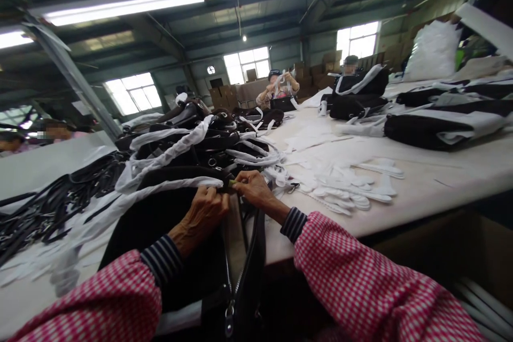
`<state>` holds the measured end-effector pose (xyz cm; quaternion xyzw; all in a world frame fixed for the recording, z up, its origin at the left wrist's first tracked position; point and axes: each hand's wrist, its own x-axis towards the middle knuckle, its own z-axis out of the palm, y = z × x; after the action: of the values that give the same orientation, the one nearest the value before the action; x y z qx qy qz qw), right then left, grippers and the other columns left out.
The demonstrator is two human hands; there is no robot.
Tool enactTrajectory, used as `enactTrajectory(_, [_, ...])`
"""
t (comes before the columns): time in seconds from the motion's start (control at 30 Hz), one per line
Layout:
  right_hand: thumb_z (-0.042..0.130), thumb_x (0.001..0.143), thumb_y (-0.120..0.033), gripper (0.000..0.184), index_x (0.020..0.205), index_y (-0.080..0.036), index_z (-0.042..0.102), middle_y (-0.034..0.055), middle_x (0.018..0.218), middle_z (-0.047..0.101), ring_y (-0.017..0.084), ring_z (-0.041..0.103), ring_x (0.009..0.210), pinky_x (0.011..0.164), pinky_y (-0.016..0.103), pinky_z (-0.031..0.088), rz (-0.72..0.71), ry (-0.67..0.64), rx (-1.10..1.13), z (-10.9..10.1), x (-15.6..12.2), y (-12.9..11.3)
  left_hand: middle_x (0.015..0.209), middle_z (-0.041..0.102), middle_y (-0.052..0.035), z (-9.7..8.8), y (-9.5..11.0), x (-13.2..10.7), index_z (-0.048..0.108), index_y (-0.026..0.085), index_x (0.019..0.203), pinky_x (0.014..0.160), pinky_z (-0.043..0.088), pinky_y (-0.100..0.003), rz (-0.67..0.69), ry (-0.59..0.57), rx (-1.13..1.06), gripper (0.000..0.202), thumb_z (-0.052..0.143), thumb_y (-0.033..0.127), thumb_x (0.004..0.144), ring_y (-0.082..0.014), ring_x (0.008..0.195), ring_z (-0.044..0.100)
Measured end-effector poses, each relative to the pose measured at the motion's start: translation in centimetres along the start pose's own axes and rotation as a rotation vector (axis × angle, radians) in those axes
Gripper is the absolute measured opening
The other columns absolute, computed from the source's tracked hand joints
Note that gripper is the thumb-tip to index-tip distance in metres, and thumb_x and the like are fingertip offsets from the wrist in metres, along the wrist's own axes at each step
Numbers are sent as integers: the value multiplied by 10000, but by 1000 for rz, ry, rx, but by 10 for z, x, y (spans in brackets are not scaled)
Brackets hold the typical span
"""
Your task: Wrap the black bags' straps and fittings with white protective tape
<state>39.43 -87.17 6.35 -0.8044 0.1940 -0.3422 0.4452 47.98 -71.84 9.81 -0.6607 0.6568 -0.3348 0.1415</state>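
Observation:
A black bag [160, 224] lies before me at the table edge, its zipper [234, 288] open and its metal pull hanging toward me. A handle wrapped in white paper [172, 184] runs across the bag's top. My left hand [206, 214] is closed at the right end of this wrapped handle, fingers curled with the tips hidden. Close beside it, my right hand [256, 189] pinches a small yellowish piece [232, 183] against the bag's upper edge; what the piece is cannot be made out.
Black bags with white-wrapped handles [192, 139] are heaped behind my hands. Dark straps [68, 197] lie at left. White padded strips [344, 187] are spread on the table [420, 181] at right, near more black bags [433, 128]. A person [278, 88] handles a bag across the table.

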Motion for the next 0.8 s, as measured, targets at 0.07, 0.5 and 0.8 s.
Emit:
enactTrajectory(0.07, [696,820,-205,96,743,-180,748,-18,653,674,146,613,649,591,239,376,-5,14,-15,1,0,-3,692,667,-135,-7,-2,2,660,121,805,675,397,-414,-18,-24,-15,303,422,-51,880,-299,758,636])
enactTrajectory(0.5, [662,770,-102,111,772,-178,742,15,761,688,178,604,769,722,276,402,-6,102,-162,10,0,-7,909,652,-48,-24,-14,-47,664,197,897,827,372,-399,120,-207,-462,192,497,184,990,-218,866,535])
enactTrajectory(0.8, [705,861,-178,108,763,-199,745,21,877,657,186,593,890,804,298,400,-160,42,-200,-10,-29,-16,1148,684,-26,-37,-21,-40,629,220,944,850,337,-400,148,-180,-553,143,526,231,1042,-255,1118,493])
